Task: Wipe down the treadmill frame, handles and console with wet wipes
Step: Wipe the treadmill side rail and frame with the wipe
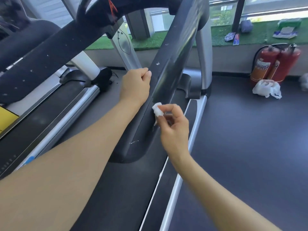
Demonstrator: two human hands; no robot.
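- You're standing over a dark treadmill belt (103,189) with silver side rails, and the floor (250,130) next to it is dark grey rubber-looking stuff.
- Up ahead there's a ledge of green fake turf (216,35) under big windows, with a few wipe-type packets lying on it, too blurry to count properly.
- Two red fire extinguishers (275,64) stand side by side against the wall, and one white plastic bag (266,89) sits on the floor right in front of them.
- Your left hand (135,85) is curled round the edge of the black right handrail (171,67).
- Your right hand (173,129) pinches one small balled-up white wet wipe (157,110) between thumb and fingertips, pressed against that same handrail just below your left hand.
- A second treadmill (25,52) sits off to your left.
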